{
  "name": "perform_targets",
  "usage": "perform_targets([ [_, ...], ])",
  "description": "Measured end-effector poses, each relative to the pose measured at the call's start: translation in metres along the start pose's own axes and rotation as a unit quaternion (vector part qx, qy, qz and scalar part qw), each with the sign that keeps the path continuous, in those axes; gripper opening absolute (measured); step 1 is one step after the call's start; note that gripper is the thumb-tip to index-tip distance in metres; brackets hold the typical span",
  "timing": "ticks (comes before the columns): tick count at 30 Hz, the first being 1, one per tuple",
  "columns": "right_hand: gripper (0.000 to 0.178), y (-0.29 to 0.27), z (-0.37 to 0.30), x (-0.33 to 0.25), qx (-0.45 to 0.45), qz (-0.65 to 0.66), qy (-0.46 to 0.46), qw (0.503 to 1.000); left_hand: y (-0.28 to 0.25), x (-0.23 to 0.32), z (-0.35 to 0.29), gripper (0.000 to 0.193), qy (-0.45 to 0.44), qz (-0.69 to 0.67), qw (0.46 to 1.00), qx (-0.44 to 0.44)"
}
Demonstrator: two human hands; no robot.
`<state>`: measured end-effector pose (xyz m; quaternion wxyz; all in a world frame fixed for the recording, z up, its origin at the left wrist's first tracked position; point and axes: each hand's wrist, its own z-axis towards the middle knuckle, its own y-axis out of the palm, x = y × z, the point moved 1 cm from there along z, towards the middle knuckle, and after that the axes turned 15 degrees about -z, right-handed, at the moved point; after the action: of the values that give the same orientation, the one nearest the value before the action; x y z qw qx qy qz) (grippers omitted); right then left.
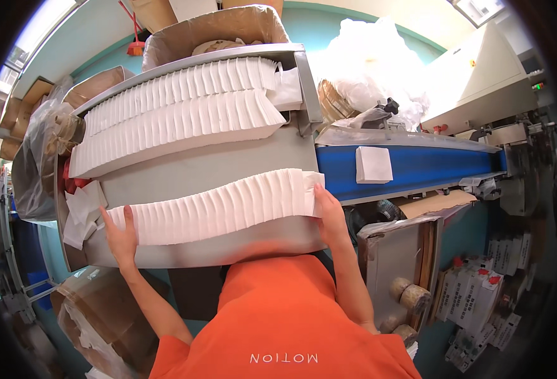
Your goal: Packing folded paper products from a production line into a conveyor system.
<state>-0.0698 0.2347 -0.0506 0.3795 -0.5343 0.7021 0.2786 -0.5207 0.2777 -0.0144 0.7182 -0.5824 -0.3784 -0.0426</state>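
A long row of folded white paper napkins point(215, 208) lies in a slight curve across the near part of the grey metal table point(203, 169). My left hand point(122, 239) is at its left end, the thumb on the near side and the fingers around the end. At the right end my right hand point(330, 211) grips the last napkins, its fingertips partly hidden. Two more rows of napkins point(177, 129) stand along the table's far side. Some loose napkins point(84, 211) lie by the left edge, just beyond my left hand.
To the right runs a blue conveyor belt point(430, 165) carrying a small stack of napkins point(374, 165). A raised metal rim point(309, 95) borders the table's far right corner. Cardboard boxes point(221, 31) stand behind, and a plastic-lined box point(111, 309) sits below at left.
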Motion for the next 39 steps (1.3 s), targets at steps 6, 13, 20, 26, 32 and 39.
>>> perform_targets([
  [6, 0.037, -0.037, -0.003, 0.002, 0.073, 0.076, 0.010, 0.994, 0.010, 0.021, -0.010, 0.081, 0.046, 0.007, 0.999, -0.025],
  [13, 0.049, 0.004, 0.004, -0.007, 0.050, -0.222, -0.101, 0.968, 0.013, -0.013, 0.001, 0.077, 0.040, -0.060, 0.997, -0.005],
  [20, 0.037, -0.039, -0.004, 0.007, -0.049, -0.037, 0.027, 0.998, 0.013, 0.008, -0.012, 0.072, 0.068, -0.091, 0.992, -0.046],
  [26, 0.054, -0.008, 0.006, -0.007, 0.053, -0.237, -0.120, 0.963, 0.023, 0.021, -0.017, 0.070, 0.105, -0.093, 0.989, -0.038],
  [32, 0.037, -0.009, -0.002, -0.004, -0.023, 0.015, 0.064, 0.998, 0.021, 0.021, -0.019, 0.071, 0.116, -0.088, 0.989, -0.030],
  [39, 0.051, -0.029, 0.009, 0.000, 0.066, -0.032, -0.012, 0.997, 0.031, 0.035, -0.023, 0.070, 0.114, -0.100, 0.988, -0.037],
])
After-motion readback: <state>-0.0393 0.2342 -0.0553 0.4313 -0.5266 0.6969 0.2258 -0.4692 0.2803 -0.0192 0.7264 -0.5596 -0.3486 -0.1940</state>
